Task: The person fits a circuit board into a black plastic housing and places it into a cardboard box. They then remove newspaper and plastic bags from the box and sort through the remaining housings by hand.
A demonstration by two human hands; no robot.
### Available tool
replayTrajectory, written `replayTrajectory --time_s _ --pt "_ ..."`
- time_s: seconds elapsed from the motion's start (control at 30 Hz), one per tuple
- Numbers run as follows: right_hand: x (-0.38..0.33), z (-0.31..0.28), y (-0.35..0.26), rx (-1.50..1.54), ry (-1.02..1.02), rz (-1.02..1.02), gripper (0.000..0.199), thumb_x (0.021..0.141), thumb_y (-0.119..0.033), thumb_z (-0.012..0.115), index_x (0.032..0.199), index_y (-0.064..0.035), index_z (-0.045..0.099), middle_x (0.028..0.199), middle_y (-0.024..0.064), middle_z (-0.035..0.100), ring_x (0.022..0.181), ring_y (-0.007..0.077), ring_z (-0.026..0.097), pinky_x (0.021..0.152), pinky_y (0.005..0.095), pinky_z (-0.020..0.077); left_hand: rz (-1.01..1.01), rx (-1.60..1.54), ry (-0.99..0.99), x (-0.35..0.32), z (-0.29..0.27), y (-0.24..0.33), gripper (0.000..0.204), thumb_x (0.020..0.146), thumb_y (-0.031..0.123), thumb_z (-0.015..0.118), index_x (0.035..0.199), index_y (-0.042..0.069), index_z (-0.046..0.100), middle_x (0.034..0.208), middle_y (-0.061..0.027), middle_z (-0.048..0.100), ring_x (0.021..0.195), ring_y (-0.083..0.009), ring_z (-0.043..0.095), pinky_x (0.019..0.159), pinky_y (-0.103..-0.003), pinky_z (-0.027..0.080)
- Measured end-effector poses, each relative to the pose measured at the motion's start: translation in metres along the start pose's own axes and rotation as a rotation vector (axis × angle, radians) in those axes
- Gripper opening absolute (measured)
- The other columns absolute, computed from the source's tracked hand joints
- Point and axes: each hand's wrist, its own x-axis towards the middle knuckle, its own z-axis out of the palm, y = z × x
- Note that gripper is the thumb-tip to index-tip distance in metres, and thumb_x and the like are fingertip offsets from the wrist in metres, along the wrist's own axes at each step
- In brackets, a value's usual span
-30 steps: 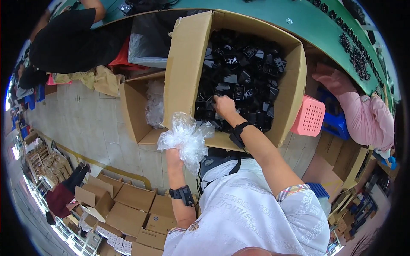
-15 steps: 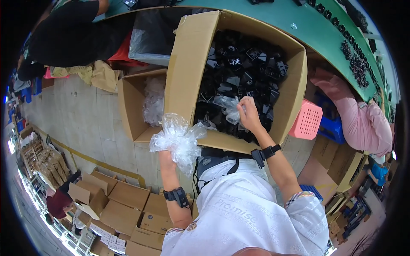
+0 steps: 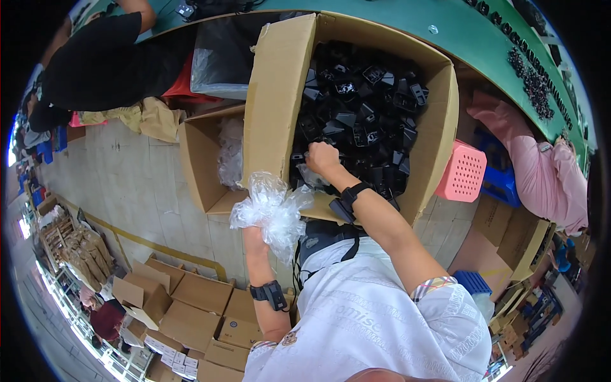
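My left hand (image 3: pixel 254 235) is closed on a bunch of clear plastic bags (image 3: pixel 270 207), which covers its fingers, just outside the near left corner of a large cardboard box (image 3: pixel 273 95). Many black plastic housings (image 3: pixel 363 121) lie loose in that box. My right hand (image 3: pixel 323 157) reaches in over the near left part of them, its fingers curled and their tips hidden. Crumpled under this hand is a clear plastic bag (image 3: pixel 313 178), which appears to be in its grasp.
Left of the large box, a smaller carton (image 3: pixel 194 159) contains more clear plastic. A green worktable (image 3: pixel 407 28) runs behind. At the right are a pink perforated stool (image 3: pixel 463 172) and a person in pink (image 3: pixel 541 159). Someone in black (image 3: pixel 102 60) sits at the far left.
My right hand has moved left inside the box, and the clear plastic beside it has shifted left too. My left hand keeps its hold on the bunch of bags.
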Motion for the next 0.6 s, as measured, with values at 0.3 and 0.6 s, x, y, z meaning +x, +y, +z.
replayTrajectory --time_s 0.3,0.6 --pt "-0.022 -0.003 0.0 0.242 0.003 0.177 0.035 0.079 -0.028 0.064 0.11 -0.0121 0.069 0.101 0.0199 0.068 0.095 0.0367 0.066 0.082 0.0462 0.0541 -0.013 0.059 -0.01 -0.002 -0.009 -0.007 0.038 0.089 0.008 0.059 0.125 -0.002 0.051 0.12 -0.0098 0.057 0.107 -0.0215 0.058 0.09 -0.036 0.049" --pt "-0.002 0.018 0.007 0.382 0.252 0.245 0.022 0.077 -0.025 0.066 0.093 -0.0102 0.073 0.087 0.0178 0.069 0.084 0.0361 0.067 0.076 0.0442 0.0544 0.018 0.102 -0.022 0.0 -0.001 -0.005 0.039 0.089 0.007 0.059 0.126 -0.002 0.051 0.122 -0.0098 0.057 0.107 -0.0218 0.057 0.091 -0.036 0.048"
